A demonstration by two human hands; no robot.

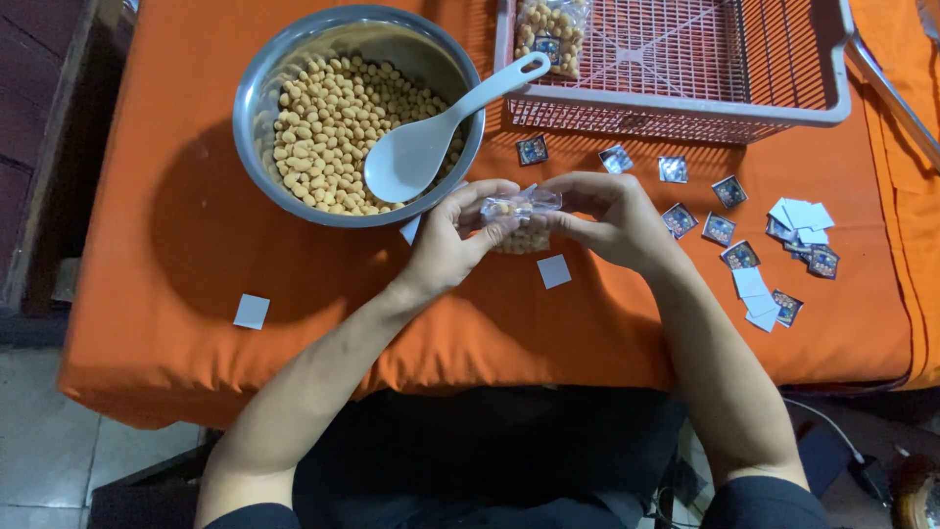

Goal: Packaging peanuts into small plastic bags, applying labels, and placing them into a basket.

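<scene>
Two hands meet at the middle of the orange cloth (196, 225): the left hand (452, 240) and right hand (612, 217) both pinch a small clear bag of peanuts (522, 217), its top stretched sideways between the fingertips. The steel bowl (257, 108) of peanuts and the grey scoop (416, 152) lie just beyond the left hand.

Our fingers are covering most of the small clear bag (522, 211), hiding how its mouth is lying. The basket (676, 108) is running off the top edge. The prints on the little square labels (720, 228) are showing too small to make out.
</scene>
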